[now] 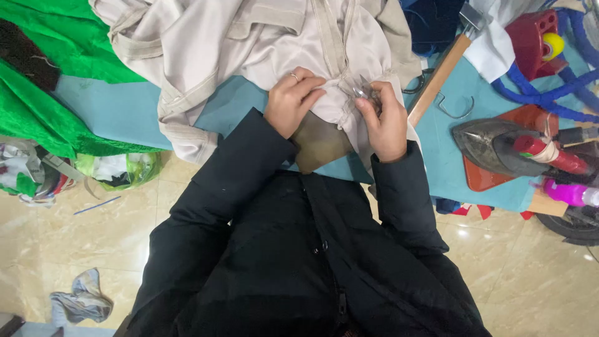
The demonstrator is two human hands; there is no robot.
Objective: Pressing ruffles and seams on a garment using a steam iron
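Head view: your left hand [292, 100] presses flat on the beige garment [249, 43]; your right hand [382, 118] pinches small metal snips [362, 89] at its seam, iron [493, 146] nearby.

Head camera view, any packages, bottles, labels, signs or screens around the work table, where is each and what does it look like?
Red bottle: lying at the table's right edge beside the dark iron; cylindrical, with a pale band around it.
Magenta bottle: just below the red one; rounded, pale end.
Clear plastic bag: on the floor under the table's left side; crumpled, greenish, white contents.
No signs or screens show.
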